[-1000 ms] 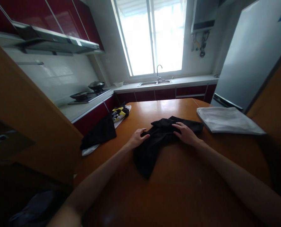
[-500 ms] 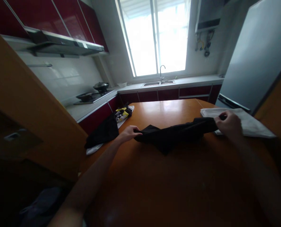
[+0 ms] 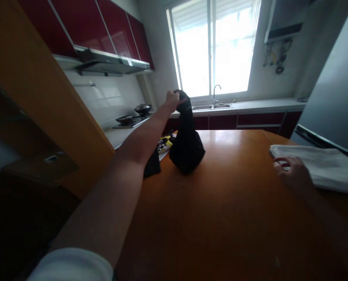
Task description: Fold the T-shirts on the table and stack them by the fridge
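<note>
A black cloth (image 3: 187,144) hangs bunched from my left hand (image 3: 173,100), whose fingers are closed on its top end above the far left part of the table. My right hand (image 3: 292,171) holds nothing; its fingers are apart and curved, at the near left edge of a folded white cloth (image 3: 329,166). Behind and left of the hanging cloth lie a yellow, black and white patterned cloth (image 3: 164,144) and another black cloth (image 3: 152,164), both partly hidden by my left arm and the held cloth.
The orange-brown wooden table (image 3: 220,207) fills the middle. Beyond it are a counter with a sink (image 3: 211,106) and a stove with pans (image 3: 134,121). A wooden panel (image 3: 59,101) rises at the left, and a fridge (image 3: 332,93) stands at the right.
My left hand has lifted the black cloth up and away, so it now hangs down. My right hand has let go of it. The view has turned somewhat to the left.
</note>
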`<state>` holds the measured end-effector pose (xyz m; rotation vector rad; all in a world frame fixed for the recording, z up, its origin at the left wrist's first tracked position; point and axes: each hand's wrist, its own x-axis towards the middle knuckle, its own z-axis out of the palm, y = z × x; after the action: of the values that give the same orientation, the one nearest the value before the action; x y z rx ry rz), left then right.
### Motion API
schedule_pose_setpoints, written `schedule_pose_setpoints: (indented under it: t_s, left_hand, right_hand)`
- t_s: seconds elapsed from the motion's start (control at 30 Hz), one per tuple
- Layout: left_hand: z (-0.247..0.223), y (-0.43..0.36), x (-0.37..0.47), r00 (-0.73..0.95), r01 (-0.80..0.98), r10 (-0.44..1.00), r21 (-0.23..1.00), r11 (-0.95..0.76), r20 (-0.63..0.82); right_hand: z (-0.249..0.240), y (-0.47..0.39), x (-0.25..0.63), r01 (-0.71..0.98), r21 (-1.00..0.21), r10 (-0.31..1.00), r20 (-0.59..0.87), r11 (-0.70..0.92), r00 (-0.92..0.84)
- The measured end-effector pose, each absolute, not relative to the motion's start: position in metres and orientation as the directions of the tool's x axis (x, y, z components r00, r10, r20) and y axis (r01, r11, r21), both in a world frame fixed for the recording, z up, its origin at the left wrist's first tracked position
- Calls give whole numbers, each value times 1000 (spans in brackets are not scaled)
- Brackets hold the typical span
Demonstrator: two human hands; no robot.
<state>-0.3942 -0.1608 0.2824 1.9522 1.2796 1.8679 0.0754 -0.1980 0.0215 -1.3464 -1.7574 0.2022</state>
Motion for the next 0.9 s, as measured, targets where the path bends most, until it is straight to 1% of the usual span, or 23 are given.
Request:
schedule_pose_setpoints:
  t_s: [0.07,0.13,0.23,0.27,0.3,0.37,0.4,0.5,0.53,0.6,0.63,0.67,0.7,0.73,0.77,0.8,0.87,0.9]
  left_hand:
    - [318,-150,-401,-256,473,627,661,-583,736]
    - [343,-150,-414,-353,480,574,670,-567,739]
    - [351,-172,-448,-432,475,503,663,-578,748]
    - [344,-184,-461,-454,470,503,678,-566,735]
    - [333,-198,-473,-474,443,538,717,-539,697]
    - [300,-233,-494,-516,421,666,836,-352,540]
    - [280,-252,-503,-522,419,701,862,-286,487]
    - [212,-316,-522,-509,432,792,896,-104,338]
    - [191,-338,-528,-491,453,834,891,0,250]
    - [154,-377,-540,-483,493,871,850,184,92]
    - [139,-394,-547,-483,524,875,808,270,21]
    - [126,-407,-554,-473,618,874,666,419,-111]
    - [114,-416,-559,-463,690,868,542,480,-178]
    - [104,-422,-564,-465,753,868,437,492,-177]
    - [95,-424,-566,-472,798,871,353,488,-138]
    - [85,-424,-567,-477,825,877,314,470,-59]
    - [64,-416,-562,-518,837,847,277,472,119]
    - [53,-410,-558,-554,821,817,265,505,159]
  right_hand:
    - [17,-199,69,675,-610,846,532,415,-39]
    - [14,-200,64,659,-620,852,520,426,-61]
    - [12,-203,59,632,-636,859,501,444,-99]
    - [11,-203,58,623,-641,861,496,448,-109]
    - [11,-204,57,616,-644,862,493,454,-119]
    - [11,-204,56,603,-649,860,492,463,-131]
    - [11,-205,56,599,-649,858,495,468,-134]
    - [11,-204,55,591,-646,852,502,484,-149]
    - [10,-203,54,591,-645,852,500,485,-153]
    - [9,-202,53,593,-638,852,493,491,-175]
    - [9,-202,52,594,-636,853,488,492,-184]
    - [9,-202,50,596,-635,855,483,491,-190]
    - [10,-203,49,596,-636,857,478,490,-194]
    - [11,-205,47,597,-638,860,472,486,-195]
    - [12,-206,45,597,-641,863,466,482,-196]
    - [13,-208,43,596,-643,865,461,480,-199]
    - [15,-212,39,596,-642,865,454,482,-211]
    - [14,-213,39,597,-642,866,452,481,-213]
